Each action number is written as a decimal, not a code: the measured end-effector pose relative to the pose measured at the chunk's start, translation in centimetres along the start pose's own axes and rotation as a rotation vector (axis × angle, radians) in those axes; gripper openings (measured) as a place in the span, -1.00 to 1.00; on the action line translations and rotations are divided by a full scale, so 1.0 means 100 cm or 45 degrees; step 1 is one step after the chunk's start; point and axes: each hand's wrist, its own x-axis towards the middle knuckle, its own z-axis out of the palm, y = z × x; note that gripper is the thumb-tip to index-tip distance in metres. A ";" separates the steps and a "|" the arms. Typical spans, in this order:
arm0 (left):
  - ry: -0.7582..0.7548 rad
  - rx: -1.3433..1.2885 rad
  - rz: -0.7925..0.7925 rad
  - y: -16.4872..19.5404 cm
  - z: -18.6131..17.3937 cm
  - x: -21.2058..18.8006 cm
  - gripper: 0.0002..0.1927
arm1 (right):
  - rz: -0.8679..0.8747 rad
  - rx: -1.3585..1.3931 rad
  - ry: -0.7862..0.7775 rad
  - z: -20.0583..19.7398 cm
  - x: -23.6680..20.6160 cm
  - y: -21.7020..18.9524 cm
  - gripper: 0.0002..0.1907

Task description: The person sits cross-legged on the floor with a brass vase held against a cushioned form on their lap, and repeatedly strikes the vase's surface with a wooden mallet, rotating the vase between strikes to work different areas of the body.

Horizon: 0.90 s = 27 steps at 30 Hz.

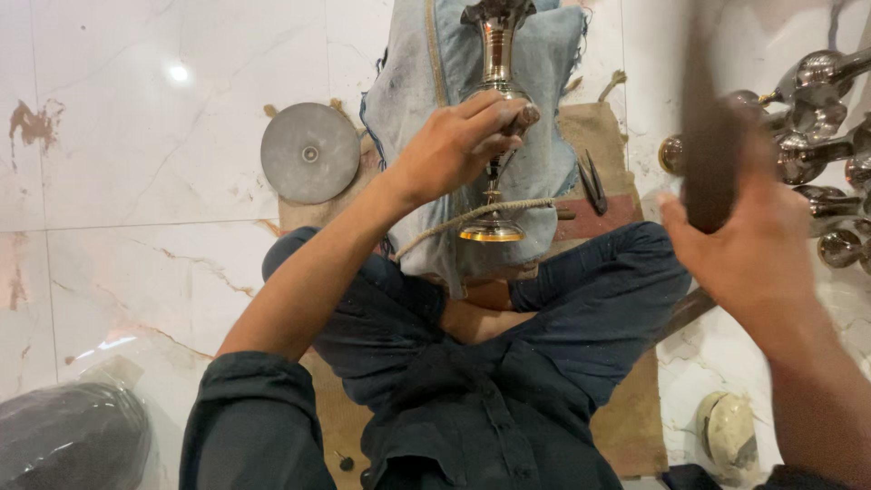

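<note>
The left hand [458, 141] is closed around a thin dark tool [497, 165], fingers curled and thumb tip pressed near the belly of a polished metal vase [496, 91]. The tool's tip sits against the vase's narrow stem. The right hand [753, 245] is raised and blurred, wrapped tight around a dark wooden mallet [709, 145] that stands up out of the fist.

The vase lies lengthwise away from the person on a worn blue-grey cloth [544, 63], its flared mouth at the far end and its brass-rimmed foot [491, 233] nearest the body. A tan cord [472, 218] crosses the stem just above the foot. The cloth rests on a brown burlap mat [626, 408], on which the person sits cross-legged in dark blue clothing.

The floor [136, 181] is glossy white marble tile with rust-brown veins and a lamp's glare. One grey round disc [309, 152] lies left of the cloth, touching the mat's corner. One pair of small dark pincers [593, 181] lies on the mat right of the vase. At the right edge several more shiny metal vessels [817, 136] lie heaped together; their exact count cannot be told. One pale rounded object [729, 431] sits on the floor at lower right, and one dark bundle in clear plastic [73, 436] at lower left.
</note>
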 end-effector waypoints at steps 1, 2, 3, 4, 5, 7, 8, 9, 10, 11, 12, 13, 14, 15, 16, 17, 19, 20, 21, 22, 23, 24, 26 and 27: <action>0.004 0.017 0.010 -0.001 0.002 -0.002 -0.59 | -0.032 -0.288 -0.131 -0.001 -0.002 0.001 -0.16; 0.170 -0.082 -0.064 -0.001 0.006 -0.004 -0.62 | -0.062 -0.577 -0.256 -0.001 -0.003 0.003 -0.12; 0.335 -0.186 -0.131 0.001 0.013 -0.007 -0.66 | -0.041 -0.444 -0.156 -0.001 -0.004 0.004 -0.11; 0.504 -0.289 -0.196 0.002 0.020 -0.008 -0.69 | -0.024 -0.313 -0.056 0.000 -0.003 0.006 -0.10; 0.610 -0.303 -0.291 0.006 0.028 -0.013 -0.65 | -0.008 -0.178 0.040 0.001 -0.001 0.008 -0.09; 0.818 -0.335 -0.490 0.017 0.049 -0.023 -0.56 | 0.163 -0.388 -0.186 0.003 0.005 0.011 -0.05; 0.823 -0.307 -0.490 0.017 0.056 -0.024 -0.55 | 0.246 -0.490 -0.301 0.004 0.010 0.012 -0.03; 0.828 -0.277 -0.490 0.017 0.063 -0.026 -0.54 | 0.185 -0.598 -0.469 0.004 0.014 0.012 -0.01; 0.834 -0.247 -0.486 0.017 0.068 -0.027 -0.53 | 0.122 -0.706 -0.634 0.004 0.020 0.012 0.02; 0.877 -0.239 -0.499 0.016 0.072 -0.028 -0.54 | 0.061 -0.817 -0.799 0.002 0.024 0.010 0.05; 0.917 -0.231 -0.513 0.015 0.075 -0.028 -0.55 | 0.029 -0.889 -0.815 -0.001 0.031 0.007 -0.03; 0.949 -0.228 -0.534 0.015 0.079 -0.029 -0.56 | 0.003 -0.955 -0.840 -0.005 0.035 0.001 -0.11; 0.968 -0.298 -0.517 0.015 0.081 -0.029 -0.57 | -0.032 -1.021 -0.863 -0.010 0.040 -0.006 -0.17; 0.991 -0.361 -0.493 0.014 0.083 -0.029 -0.58 | -0.140 -0.961 -0.703 -0.018 0.047 -0.013 -0.16; 1.007 -0.428 -0.469 0.013 0.084 -0.029 -0.59 | -0.237 -0.897 -0.544 -0.028 0.053 -0.021 -0.15; 1.022 -0.413 -0.441 0.013 0.085 -0.029 -0.61 | -0.333 -0.832 -0.385 -0.037 0.060 -0.030 -0.13; 1.055 -0.382 -0.383 0.014 0.087 -0.030 -0.65 | -0.379 -0.227 -0.216 -0.047 0.075 -0.048 -0.16; 1.021 -0.324 -0.440 0.014 0.087 -0.030 -0.69 | -0.396 0.074 -0.131 -0.053 0.080 -0.056 -0.17; 0.991 -0.268 -0.497 0.014 0.086 -0.031 -0.73 | -0.526 -0.367 -0.198 -0.058 0.082 -0.061 -0.12; 0.966 -0.214 -0.552 0.014 0.085 -0.031 -0.77 | -0.652 -0.816 -0.257 -0.068 0.080 -0.065 -0.07; 0.928 -0.134 -0.505 0.014 0.083 -0.032 -0.78 | -0.692 -0.898 -0.279 -0.068 0.082 -0.067 -0.07; 0.883 -0.052 -0.460 0.013 0.080 -0.032 -0.79 | -0.733 -0.979 -0.301 -0.070 0.082 -0.069 -0.07; 0.766 -0.054 -0.387 0.013 0.073 -0.030 -0.79 | -0.631 -0.417 -0.283 -0.063 0.086 -0.069 -0.16; 0.703 -0.129 -0.356 0.012 0.068 -0.026 -0.78 | -0.605 -0.745 -0.367 -0.065 0.084 -0.068 -0.16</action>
